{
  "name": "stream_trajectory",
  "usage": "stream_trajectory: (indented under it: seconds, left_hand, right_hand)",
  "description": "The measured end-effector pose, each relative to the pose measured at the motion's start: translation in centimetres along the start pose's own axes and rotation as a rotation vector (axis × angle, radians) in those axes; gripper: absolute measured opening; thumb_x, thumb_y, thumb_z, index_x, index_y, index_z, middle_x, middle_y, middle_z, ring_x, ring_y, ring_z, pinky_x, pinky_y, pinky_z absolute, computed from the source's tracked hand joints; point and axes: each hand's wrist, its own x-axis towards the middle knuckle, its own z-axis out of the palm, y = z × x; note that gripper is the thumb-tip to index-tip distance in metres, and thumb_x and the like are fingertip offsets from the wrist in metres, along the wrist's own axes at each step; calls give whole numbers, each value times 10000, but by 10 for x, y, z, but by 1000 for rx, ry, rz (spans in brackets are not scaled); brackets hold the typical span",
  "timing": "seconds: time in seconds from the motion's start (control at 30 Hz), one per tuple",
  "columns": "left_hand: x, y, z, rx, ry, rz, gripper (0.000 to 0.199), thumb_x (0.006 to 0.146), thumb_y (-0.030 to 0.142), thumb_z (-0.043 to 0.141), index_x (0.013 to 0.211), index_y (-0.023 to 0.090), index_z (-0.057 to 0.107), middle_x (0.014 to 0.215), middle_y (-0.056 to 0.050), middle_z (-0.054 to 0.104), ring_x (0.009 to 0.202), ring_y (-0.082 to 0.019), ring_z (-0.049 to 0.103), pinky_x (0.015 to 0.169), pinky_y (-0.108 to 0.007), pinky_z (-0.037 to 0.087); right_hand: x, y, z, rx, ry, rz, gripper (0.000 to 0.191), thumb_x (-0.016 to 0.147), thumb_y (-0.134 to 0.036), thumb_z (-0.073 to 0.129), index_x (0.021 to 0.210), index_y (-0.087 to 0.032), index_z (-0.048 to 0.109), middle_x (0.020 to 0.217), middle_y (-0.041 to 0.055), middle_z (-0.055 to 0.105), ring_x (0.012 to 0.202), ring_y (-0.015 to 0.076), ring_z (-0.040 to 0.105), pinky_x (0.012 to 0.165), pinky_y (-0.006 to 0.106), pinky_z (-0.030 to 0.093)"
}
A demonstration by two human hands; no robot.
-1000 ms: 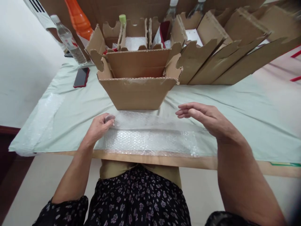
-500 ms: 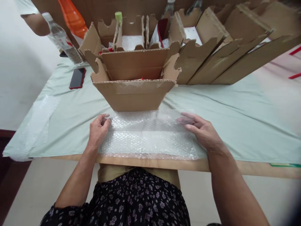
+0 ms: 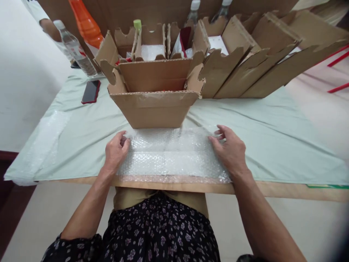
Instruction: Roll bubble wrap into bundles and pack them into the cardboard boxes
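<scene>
L hand [image 3: 116, 148]: curled @ bubble wrap [image 3: 169, 158] L edge, grip unclear
R hand [image 3: 230, 148]: half-open, R edge, grip unclear

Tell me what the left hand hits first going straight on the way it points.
Past the bubble wrap at its fingers, the left hand would probably meet the front cardboard box near its lower left corner; depth is unclear.

We note a wood-edged counter [image 3: 272, 191] draped in pale green cloth [image 3: 267, 145]. On it we log: bubble-wrap sheet [image 3: 169, 162] spread along front edge; second bubble-wrap piece [image 3: 45, 134] at left; open cardboard box [image 3: 152, 111] behind the sheet; row of cardboard boxes [image 3: 227, 72] farther back; red-cased smartphone [image 3: 91, 91]; capped clear bottle [image 3: 75, 49].
</scene>
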Motion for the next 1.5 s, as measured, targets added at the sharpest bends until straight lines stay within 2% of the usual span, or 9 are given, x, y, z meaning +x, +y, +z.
stream_trajectory:
  seconds: [0.17, 0.3, 0.43, 0.57, 0.83, 1.03, 1.23, 1.37, 1.5]
  left_hand:
    - [-17, 6, -11, 169, 202, 263, 686, 950, 434, 611, 1553, 132, 489, 1546, -230, 546, 1457, -377, 509, 1236, -553, 399]
    - [-32, 37, 11, 225, -87, 526, 661, 1044, 440, 528, 1644, 224, 354, 1767, -165, 290, 1645, -373, 259, 1324, -566, 255]
    - [-34, 51, 44, 314, -378, 640, 648, 1074, 462, 452, 1647, 182, 338, 1757, -176, 333, 1654, -343, 268, 1337, -571, 207]
    - [-29, 27, 39, 412, -416, 537, 680, 1072, 526, 421, 1621, 125, 393, 1743, -211, 343, 1642, -367, 292, 1334, -587, 182]
    - [-35, -18, 8, 444, -249, 341, 687, 1068, 562, 394, 1633, 173, 370, 1748, -221, 326, 1642, -382, 290, 1316, -640, 165]
    - [-45, 12, 11, 440, -241, 410, 643, 1078, 496, 392, 1625, 158, 388, 1761, -211, 302, 1658, -362, 253, 1332, -629, 123]
    - [-34, 25, 21, 406, -376, 483, 628, 1060, 506, 451, 1593, 175, 462, 1725, -190, 393, 1632, -395, 306, 1323, -637, 175]
    - [-24, -3, 14, 386, -264, 361, 658, 1040, 557, 464, 1598, 208, 451, 1741, -189, 361, 1632, -414, 299, 1305, -667, 192]
    - [-33, -25, -4, 392, -215, 289, 644, 1058, 534, 414, 1580, 161, 476, 1708, -219, 408, 1622, -408, 323, 1309, -656, 197]
  right_hand:
    - [-8, -21, -11, -132, 133, -211, 649, 994, -443, 582, 1581, -189, 471, 1596, 223, 513, 1495, 445, 463, 1174, 656, 416]
    - [-30, -73, 11, -174, -182, -424, 801, 1053, -527, 460, 1737, -240, 155, 1754, 136, 320, 1604, 412, 319, 1258, 649, 332]
    - [-46, -105, 55, -264, -511, -599, 714, 1088, -515, 353, 1725, -217, 230, 1756, 92, 333, 1629, 326, 307, 1284, 542, 358]
    - [-44, -82, 61, -321, -557, -598, 745, 1087, -598, 305, 1696, -170, 316, 1756, 116, 321, 1631, 321, 309, 1313, 525, 316]
    - [-31, -2, 21, -404, -333, -348, 695, 1089, -585, 298, 1656, -192, 383, 1711, 143, 413, 1591, 343, 375, 1274, 574, 332]
    - [-38, -21, 19, -392, -268, -344, 700, 1086, -588, 302, 1672, -206, 335, 1704, 157, 417, 1605, 368, 339, 1286, 624, 274]
    - [-49, -58, 35, -370, -468, -515, 663, 1086, -555, 327, 1639, -200, 418, 1731, 101, 385, 1604, 307, 364, 1311, 520, 305]
    - [-45, -30, 22, -380, -375, -394, 638, 1090, -520, 326, 1609, -178, 470, 1694, 128, 444, 1579, 324, 409, 1282, 559, 340]
    - [-57, 16, -14, -289, -247, -279, 572, 1078, -525, 382, 1514, -214, 585, 1591, 139, 574, 1512, 359, 501, 1219, 609, 403]
